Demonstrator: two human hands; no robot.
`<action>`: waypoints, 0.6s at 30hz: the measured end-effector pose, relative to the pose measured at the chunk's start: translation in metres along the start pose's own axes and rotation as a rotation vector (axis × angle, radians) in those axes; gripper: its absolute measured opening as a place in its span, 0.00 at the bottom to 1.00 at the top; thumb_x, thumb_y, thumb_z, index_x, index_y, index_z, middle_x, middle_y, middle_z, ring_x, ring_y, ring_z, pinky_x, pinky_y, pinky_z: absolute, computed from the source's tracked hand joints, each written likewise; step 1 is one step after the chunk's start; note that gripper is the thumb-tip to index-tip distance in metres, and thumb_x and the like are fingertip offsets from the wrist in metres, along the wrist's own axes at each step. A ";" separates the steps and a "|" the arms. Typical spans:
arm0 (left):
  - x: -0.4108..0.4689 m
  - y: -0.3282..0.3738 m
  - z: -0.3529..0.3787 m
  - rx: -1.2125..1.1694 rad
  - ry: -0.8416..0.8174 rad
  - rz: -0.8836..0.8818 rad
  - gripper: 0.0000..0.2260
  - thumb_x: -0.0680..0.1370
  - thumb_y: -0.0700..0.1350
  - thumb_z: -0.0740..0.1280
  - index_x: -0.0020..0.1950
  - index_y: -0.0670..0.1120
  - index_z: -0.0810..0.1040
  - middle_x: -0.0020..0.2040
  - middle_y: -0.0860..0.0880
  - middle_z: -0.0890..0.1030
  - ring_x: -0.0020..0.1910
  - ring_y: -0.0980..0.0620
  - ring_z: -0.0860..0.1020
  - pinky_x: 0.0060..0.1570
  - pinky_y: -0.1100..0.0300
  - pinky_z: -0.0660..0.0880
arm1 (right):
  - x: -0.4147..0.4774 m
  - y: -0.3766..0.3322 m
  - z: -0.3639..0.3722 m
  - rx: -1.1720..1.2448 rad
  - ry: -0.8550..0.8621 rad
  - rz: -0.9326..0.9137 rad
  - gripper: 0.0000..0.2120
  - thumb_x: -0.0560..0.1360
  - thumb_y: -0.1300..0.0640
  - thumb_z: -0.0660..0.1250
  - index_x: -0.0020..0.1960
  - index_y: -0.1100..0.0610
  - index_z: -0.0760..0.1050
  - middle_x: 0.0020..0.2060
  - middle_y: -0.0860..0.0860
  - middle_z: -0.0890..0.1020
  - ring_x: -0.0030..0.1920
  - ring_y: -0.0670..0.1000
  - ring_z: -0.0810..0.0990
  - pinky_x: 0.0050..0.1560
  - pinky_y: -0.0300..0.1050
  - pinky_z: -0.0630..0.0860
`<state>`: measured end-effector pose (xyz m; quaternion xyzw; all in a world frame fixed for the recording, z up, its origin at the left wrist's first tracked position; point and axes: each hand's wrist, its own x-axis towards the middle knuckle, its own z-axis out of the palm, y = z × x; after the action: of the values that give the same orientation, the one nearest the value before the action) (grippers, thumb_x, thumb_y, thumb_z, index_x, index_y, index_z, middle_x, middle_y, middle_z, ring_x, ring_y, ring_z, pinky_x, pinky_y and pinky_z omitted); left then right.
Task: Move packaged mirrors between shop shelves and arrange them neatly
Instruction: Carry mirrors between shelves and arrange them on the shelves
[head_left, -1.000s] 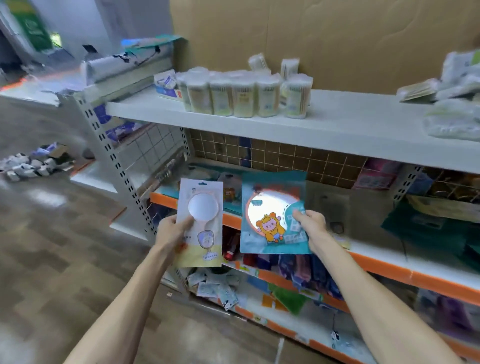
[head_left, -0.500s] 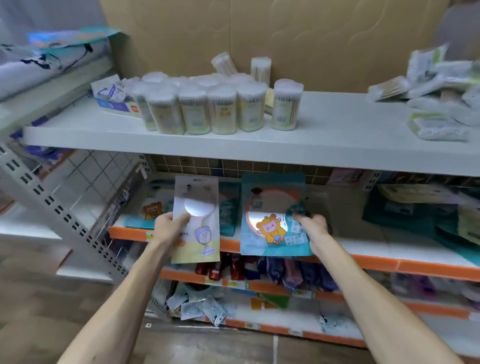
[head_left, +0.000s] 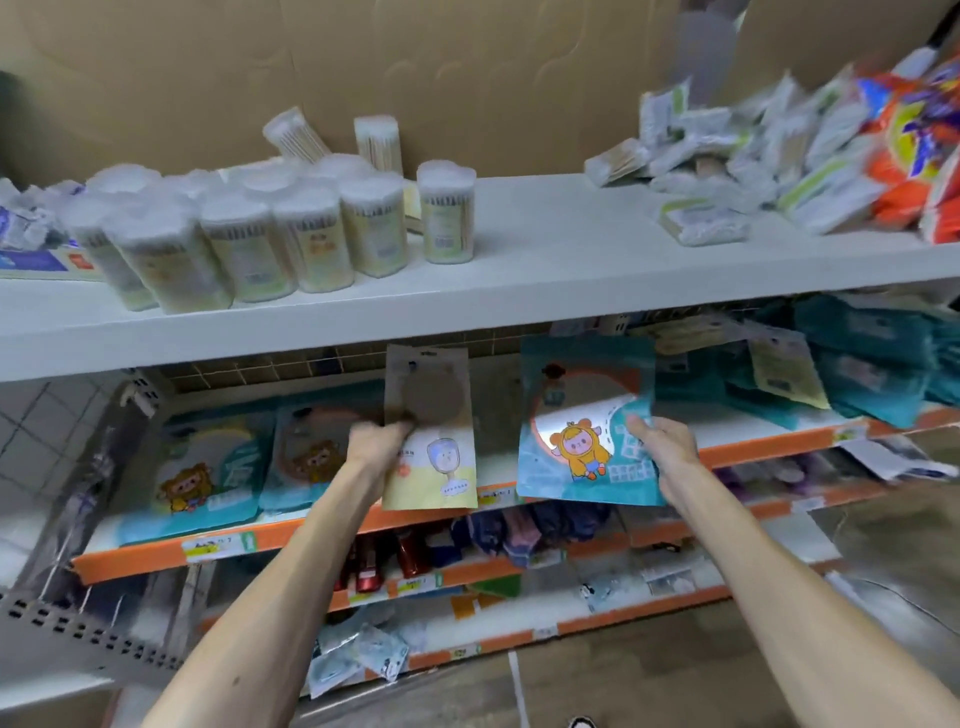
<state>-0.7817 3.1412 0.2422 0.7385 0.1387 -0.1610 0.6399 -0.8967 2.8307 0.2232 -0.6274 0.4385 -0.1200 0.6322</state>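
- Gripping a grey-and-yellow mirror pack (head_left: 434, 457) by its left edge with the left hand (head_left: 376, 447), fingers curled round it
- Pinching a teal mirror pack (head_left: 582, 431) (cartoon bear on front) by its right edge with the right hand (head_left: 662, 447)
- Holding both upright, side by side, apart, before the orange-edged shelf (head_left: 291, 530)
- Lying on that shelf, left: two bear-printed packs (head_left: 197, 467)
- Standing on the white shelf (head_left: 545, 260) above: cotton-swab tubs (head_left: 311, 234)

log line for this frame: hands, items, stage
left hand: grips beige mirror pack | right hand: grips teal mirror pack | where: before orange-edged shelf | stage: unplaced
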 end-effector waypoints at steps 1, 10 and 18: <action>0.000 0.000 0.015 0.016 0.000 -0.006 0.06 0.75 0.39 0.71 0.40 0.42 0.76 0.34 0.45 0.79 0.29 0.50 0.76 0.19 0.65 0.70 | 0.007 0.001 -0.012 0.014 0.010 0.011 0.09 0.77 0.57 0.70 0.50 0.64 0.77 0.47 0.60 0.84 0.48 0.61 0.83 0.56 0.62 0.79; 0.005 -0.007 0.139 0.054 0.063 -0.011 0.08 0.72 0.41 0.75 0.44 0.41 0.78 0.35 0.45 0.76 0.28 0.51 0.71 0.20 0.64 0.69 | 0.105 -0.007 -0.093 0.019 -0.060 0.022 0.07 0.75 0.58 0.71 0.49 0.62 0.79 0.48 0.59 0.84 0.51 0.61 0.83 0.57 0.62 0.79; 0.006 -0.008 0.176 -0.005 0.146 -0.042 0.05 0.76 0.42 0.72 0.48 0.43 0.78 0.34 0.47 0.76 0.26 0.52 0.68 0.16 0.66 0.65 | 0.171 -0.016 -0.110 -0.018 -0.105 0.033 0.15 0.67 0.59 0.74 0.50 0.61 0.74 0.51 0.62 0.82 0.52 0.63 0.82 0.56 0.64 0.78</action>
<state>-0.7900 2.9678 0.2091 0.7436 0.2009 -0.1197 0.6264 -0.8673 2.6324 0.1878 -0.6311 0.4160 -0.0725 0.6507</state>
